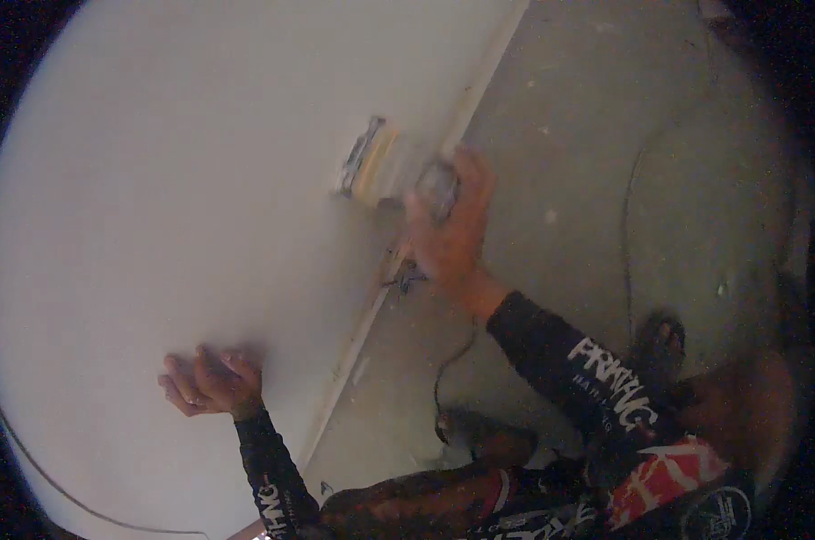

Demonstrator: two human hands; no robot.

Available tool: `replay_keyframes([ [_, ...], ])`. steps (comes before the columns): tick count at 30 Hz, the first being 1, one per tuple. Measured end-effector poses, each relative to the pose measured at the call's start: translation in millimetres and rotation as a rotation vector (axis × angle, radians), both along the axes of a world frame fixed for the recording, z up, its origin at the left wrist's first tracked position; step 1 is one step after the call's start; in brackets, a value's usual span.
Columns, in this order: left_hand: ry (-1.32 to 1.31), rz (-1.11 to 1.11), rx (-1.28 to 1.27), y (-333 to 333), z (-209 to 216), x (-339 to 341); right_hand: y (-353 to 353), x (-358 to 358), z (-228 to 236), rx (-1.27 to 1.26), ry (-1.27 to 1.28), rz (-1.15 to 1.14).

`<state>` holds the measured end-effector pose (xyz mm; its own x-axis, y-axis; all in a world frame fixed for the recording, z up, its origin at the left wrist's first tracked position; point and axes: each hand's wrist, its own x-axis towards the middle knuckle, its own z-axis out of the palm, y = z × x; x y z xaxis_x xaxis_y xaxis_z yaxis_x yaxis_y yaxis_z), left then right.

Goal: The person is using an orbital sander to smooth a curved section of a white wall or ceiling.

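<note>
My right hand (452, 234) grips the body of what looks like an electric sander (434, 189), smeared by motion. Its flat rectangular pad has a yellowish strip and a metal clamp along the far edge. That pad lies against the white wall (200, 180), close above the seam with the floor. My fingers and the dim light hide part of the tool's body. Lower on the left, my left hand (211, 382) rests by the same wall with its fingers loosely curled in, and nothing shows in it.
A narrow pale strip (358, 337) runs slantwise between wall and grey floor (570, 180). Thin dark cords lie on the floor, one (457, 355) near my right forearm, another (628, 216) farther right. Bare feet (664, 340) stand at the lower right. Another cord (65, 495) curves at the lower left.
</note>
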<state>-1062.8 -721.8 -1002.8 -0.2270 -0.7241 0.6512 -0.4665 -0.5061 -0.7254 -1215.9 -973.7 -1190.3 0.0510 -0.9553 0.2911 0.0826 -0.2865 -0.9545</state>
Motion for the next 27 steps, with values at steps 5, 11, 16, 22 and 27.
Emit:
replay_keyframes([
  [5,0.012,0.017,-0.026,24.3,-1.0,16.4,-81.3,14.5,1.2,-0.042,-0.04,-0.11],
  [11,0.024,-0.015,0.008,31.3,2.8,29.4,-179.9,7.5,7.3,-0.069,-0.019,-0.32],
  [16,0.028,0.01,0.014,34.7,0.3,28.4,-173.0,1.1,12.2,0.002,0.027,-0.314],
  [22,0.058,-0.015,-0.01,38.7,-4.2,26.7,-154.1,-2.2,15.5,-0.07,-0.036,-0.27],
  [27,0.053,-0.013,0.007,37.0,-3.9,28.1,-134.9,5.0,15.4,0.164,-0.127,-0.177],
])
